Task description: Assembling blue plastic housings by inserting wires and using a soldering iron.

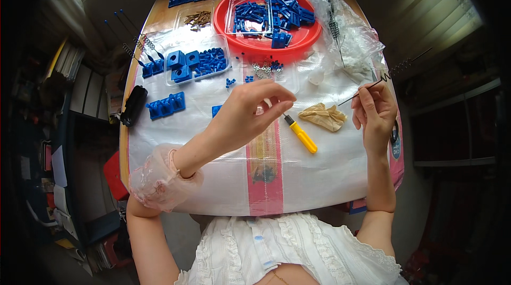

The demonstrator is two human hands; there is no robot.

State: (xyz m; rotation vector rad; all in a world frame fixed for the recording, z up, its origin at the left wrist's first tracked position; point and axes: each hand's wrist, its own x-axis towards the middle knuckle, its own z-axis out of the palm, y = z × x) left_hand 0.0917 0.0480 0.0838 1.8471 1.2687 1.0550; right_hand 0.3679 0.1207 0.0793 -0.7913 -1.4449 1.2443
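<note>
My right hand pinches a thin black metal rod with a spring coil; its straight end points down and left, over a crumpled tan cloth or paper. My left hand hovers over the middle of the table, thumb and forefinger brought close together. Whether a tiny part sits between those fingertips I cannot make out. Just below them lies a screwdriver with a yellow handle. Part of a blue plastic piece shows behind my left wrist.
A red basin of blue plastic parts stands at the back. A clear tray holds blue blocks and small pieces. Metal nuts lie scattered nearby. Blue bases and a black case are at left; plastic bags lie back right.
</note>
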